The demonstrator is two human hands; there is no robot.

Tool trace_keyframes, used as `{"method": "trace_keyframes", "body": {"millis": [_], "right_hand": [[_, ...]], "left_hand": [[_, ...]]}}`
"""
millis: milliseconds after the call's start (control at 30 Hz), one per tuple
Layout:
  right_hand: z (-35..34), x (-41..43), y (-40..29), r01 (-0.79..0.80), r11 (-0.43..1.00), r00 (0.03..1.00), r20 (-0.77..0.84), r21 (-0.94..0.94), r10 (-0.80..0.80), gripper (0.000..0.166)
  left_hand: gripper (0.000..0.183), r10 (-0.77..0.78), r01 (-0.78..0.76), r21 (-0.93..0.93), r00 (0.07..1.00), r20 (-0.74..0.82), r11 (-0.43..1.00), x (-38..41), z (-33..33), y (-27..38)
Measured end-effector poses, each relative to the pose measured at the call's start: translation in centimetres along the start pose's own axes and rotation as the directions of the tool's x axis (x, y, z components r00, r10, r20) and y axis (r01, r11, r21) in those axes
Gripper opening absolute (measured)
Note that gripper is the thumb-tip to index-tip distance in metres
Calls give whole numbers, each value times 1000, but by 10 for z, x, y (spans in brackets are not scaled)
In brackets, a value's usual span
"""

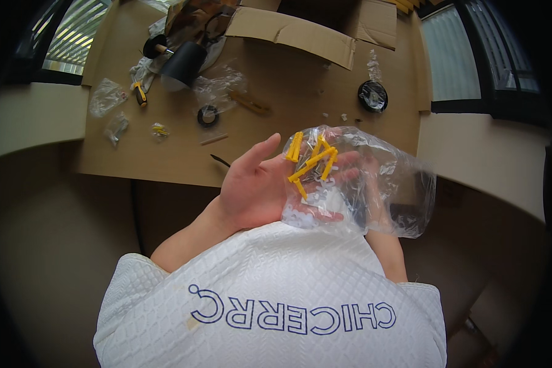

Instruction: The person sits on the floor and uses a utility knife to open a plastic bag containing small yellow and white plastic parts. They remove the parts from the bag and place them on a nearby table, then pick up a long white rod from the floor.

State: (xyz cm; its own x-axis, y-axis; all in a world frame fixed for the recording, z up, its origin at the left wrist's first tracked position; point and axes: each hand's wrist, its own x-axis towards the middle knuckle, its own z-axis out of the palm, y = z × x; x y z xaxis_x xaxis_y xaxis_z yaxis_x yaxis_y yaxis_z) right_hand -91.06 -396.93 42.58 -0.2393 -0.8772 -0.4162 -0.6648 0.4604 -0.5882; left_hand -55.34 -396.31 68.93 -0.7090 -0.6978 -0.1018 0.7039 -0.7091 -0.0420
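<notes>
A clear plastic bag lies across my left hand, whose palm is turned up with the thumb apart and the other fingers beneath the bag. Inside are several yellow plastic wall plugs, some metal screws and small whitish plastic clips. My right hand is behind the bag, seen only through the film, and its fingers are hard to make out. Both hands are in front of my white textured shirt, near the table's front edge.
On the brown table are an open cardboard box, a black lamp shade, a yellow-and-black screwdriver, a roll of black tape, a round black part and small plastic bags. Windows flank the table.
</notes>
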Motion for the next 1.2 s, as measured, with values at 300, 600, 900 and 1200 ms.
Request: {"method": "trace_keyframes", "body": {"millis": [300, 600, 900, 1200], "right_hand": [[-147, -56, -138, 216, 345, 972, -169, 913, -162, 8], [-163, -139, -265, 685, 626, 553, 295, 372, -780, 21], [-91, -170, -280, 211, 605, 777, 244, 768, -581, 29], [-109, -176, -305, 683, 725, 666, 333, 87, -668, 32]], "left_hand": [[79, 22, -22, -25, 1000, 6, 999, 3, 1, -1], [78, 0, 1, -56, 1000, 29, 998, 9, 1, -4], [73, -30, 35, -241, 999, 28, 970, -9, -13, -4], [74, 0, 0, -221, 1000, 2, 975, -13, -13, -4]]}}
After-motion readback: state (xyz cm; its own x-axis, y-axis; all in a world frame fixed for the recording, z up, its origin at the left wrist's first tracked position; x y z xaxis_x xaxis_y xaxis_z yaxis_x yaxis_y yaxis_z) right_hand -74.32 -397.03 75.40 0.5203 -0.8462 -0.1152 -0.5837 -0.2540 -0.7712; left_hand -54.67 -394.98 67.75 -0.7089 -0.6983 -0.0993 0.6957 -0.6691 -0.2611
